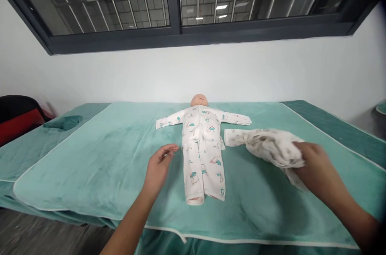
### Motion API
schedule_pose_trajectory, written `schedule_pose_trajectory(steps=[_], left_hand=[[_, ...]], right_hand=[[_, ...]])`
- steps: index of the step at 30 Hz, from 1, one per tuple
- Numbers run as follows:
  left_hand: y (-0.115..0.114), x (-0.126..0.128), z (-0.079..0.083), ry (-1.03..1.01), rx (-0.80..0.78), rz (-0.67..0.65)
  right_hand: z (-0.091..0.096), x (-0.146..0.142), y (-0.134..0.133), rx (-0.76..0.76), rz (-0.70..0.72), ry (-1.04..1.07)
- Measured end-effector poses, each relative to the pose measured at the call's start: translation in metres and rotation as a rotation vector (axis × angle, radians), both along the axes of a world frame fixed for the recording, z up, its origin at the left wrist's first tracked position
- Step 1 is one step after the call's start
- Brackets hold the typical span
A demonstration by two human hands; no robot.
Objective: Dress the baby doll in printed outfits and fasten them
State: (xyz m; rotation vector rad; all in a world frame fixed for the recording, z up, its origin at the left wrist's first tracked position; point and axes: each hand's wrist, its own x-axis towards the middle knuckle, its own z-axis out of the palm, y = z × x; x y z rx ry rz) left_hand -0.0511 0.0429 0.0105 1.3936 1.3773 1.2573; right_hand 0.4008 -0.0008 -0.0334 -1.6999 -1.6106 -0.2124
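A baby doll (199,100) lies on its back, dressed in a white printed long-sleeved top (201,122) and matching trousers (211,162). Its sleeves are spread to both sides; one trouser leg is rolled or gathered at the bottom. To the right of the doll, my right hand (313,166) grips a bunched white printed baby garment (271,146), its sleeve-like end stretching toward the doll. Motion blurs this hand a little. My left hand (159,166) hovers just left of the trousers, fingers loosely bent, thumb apart, holding nothing.
A green plush blanket (90,158) with white edging covers the bed. A small green cloth heap (62,122) lies at the left, near a red and black object (18,120). Behind the bed stand a white wall (150,74) and a dark-framed barred window (175,33).
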Motion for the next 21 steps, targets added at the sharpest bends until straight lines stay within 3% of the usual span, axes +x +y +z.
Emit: schedule_pose_trajectory(steps=[2,4,6,9,11,13,18,21], left_hand=[[0.014,0.008,0.001,0.095,0.037,0.037],[0.033,0.020,0.004,0.185,0.113,0.043],[0.059,0.036,0.007,0.239,0.212,0.033],[0.108,0.061,0.012,0.292,0.322,0.010],[0.143,0.075,0.014,0.330,0.332,-0.010],[0.174,0.085,0.015,0.352,0.309,-0.029],[0.225,0.095,0.008,0.364,0.279,-0.092],[0.233,0.096,-0.002,0.351,0.319,-0.136]], right_hand=[[-0.019,0.004,0.000,-0.129,-0.055,-0.164],[-0.016,-0.013,-0.004,-0.089,-0.136,-0.235],[0.004,-0.049,-0.007,-0.009,-0.067,-0.253],[0.039,-0.118,0.010,0.082,0.209,-0.090],[0.050,-0.159,0.043,0.018,0.358,0.058],[0.052,-0.188,0.092,0.022,0.461,0.181],[0.045,-0.214,0.229,-0.010,0.376,0.292],[0.043,-0.214,0.272,-0.127,0.355,0.328]])
